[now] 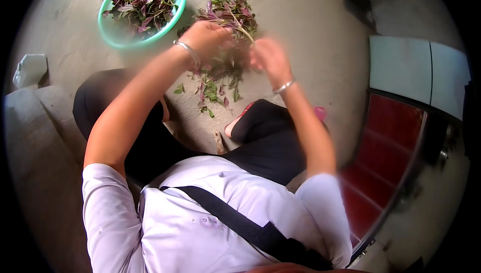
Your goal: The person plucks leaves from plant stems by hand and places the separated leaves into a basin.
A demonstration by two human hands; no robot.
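A long pale stem of amaranth (245,33) with purple and green leaves stretches between my two hands. The fingers of my right hand (269,60) are closed on its bare lower end, slightly smeared by motion. My left hand (208,37) is closed beside its leafy part and seems to grip it; the fingertips are partly hidden. A pile of amaranth (241,12) lies on the floor just beyond my hands. Loose leaves (213,90) are scattered below them. A green plastic basin (181,10) at the upper left holds more purple-green leaves (143,12).
My bent legs (265,127) in black trousers frame the scattered leaves on the concrete floor (315,22). At the right stands a cabinet with pale panels (401,65) and a red panel (388,142). A pale plastic object (31,70) lies at the far left.
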